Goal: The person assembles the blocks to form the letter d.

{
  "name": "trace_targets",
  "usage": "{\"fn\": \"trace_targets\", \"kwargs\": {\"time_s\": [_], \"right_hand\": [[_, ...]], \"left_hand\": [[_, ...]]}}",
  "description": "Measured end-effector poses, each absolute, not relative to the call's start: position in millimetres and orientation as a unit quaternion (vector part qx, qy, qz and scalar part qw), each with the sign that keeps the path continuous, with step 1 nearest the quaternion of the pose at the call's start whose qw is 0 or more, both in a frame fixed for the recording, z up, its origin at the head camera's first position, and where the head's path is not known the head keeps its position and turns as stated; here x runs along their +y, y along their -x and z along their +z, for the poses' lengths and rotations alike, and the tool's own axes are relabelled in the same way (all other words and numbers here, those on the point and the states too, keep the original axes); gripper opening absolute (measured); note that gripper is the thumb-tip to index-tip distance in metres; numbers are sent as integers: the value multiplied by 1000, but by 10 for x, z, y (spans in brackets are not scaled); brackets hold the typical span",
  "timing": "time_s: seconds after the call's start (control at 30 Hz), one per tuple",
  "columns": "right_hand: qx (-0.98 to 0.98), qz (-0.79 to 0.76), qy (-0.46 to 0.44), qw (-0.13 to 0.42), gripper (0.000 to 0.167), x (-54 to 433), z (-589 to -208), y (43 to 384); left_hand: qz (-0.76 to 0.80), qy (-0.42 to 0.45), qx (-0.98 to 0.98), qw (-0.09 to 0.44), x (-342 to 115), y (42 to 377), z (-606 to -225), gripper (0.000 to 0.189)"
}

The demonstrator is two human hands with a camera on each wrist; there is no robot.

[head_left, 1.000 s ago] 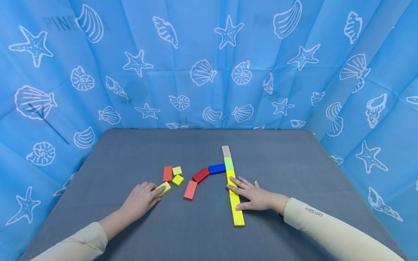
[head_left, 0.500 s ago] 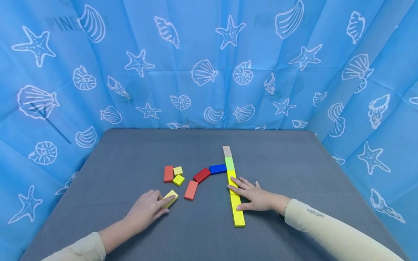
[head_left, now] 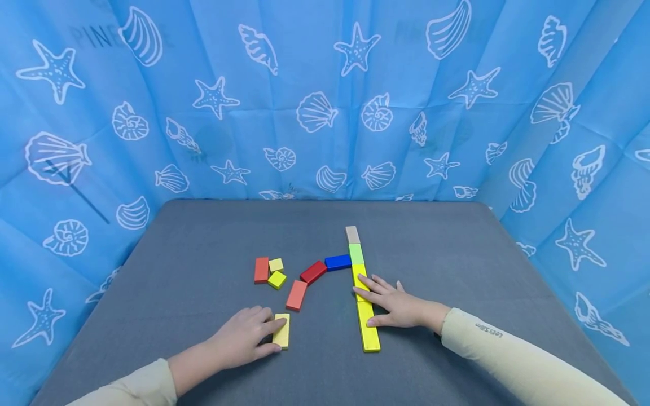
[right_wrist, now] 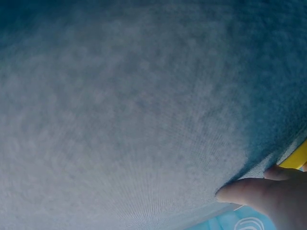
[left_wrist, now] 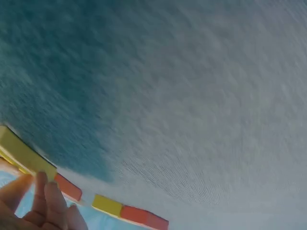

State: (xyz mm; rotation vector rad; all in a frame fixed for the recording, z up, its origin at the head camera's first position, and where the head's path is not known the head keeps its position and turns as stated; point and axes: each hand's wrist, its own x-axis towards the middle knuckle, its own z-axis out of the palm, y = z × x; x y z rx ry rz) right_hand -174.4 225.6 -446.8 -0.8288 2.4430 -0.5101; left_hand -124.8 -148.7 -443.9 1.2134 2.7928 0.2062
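Note:
My left hand (head_left: 246,338) pinches a pale yellow rectangular block (head_left: 283,337) low over the tabletop, its long side pointing away from me. In the left wrist view the fingertips touch that yellow block (left_wrist: 24,153) at its end. Just beyond it lies a salmon block (head_left: 296,295), followed by a dark red block (head_left: 313,272) and a blue block (head_left: 338,263) in an arc. The blue one meets a straight row: a beige block (head_left: 352,234), a light green block (head_left: 356,254) and two bright yellow blocks (head_left: 369,339). My right hand (head_left: 398,305) rests spread on the yellow ones.
Left of the arc sit an orange-red block (head_left: 261,270), a small pale yellow block (head_left: 276,264) and a small bright yellow block (head_left: 277,280), close together. Grey cloth covers the table (head_left: 203,237). A blue shell-print curtain (head_left: 284,113) hangs behind and at both sides.
My left hand has brought the pale yellow block rightward and nearer to me from beside the orange-red block, turning it lengthwise below the salmon block. The right hand stays on the row.

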Motion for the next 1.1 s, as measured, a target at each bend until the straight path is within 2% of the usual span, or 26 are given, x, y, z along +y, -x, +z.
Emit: {"fn": "trace_targets", "kwargs": {"time_s": [0.2,0.47,1.1], "right_hand": [[899,-185,304,256,76,2263,-4467,1746],[899,-185,304,255,76,2262,-4473,1748],[900,-181,303,255,76,2260,-4479,1755]], "left_hand": [[41,-408,912,10,-1434,1262,-4472,59],[37,-397,917,4,-1267,1273,-4502,64],[28,-385,921,-61,-1146,1249,-4511,60]]}}
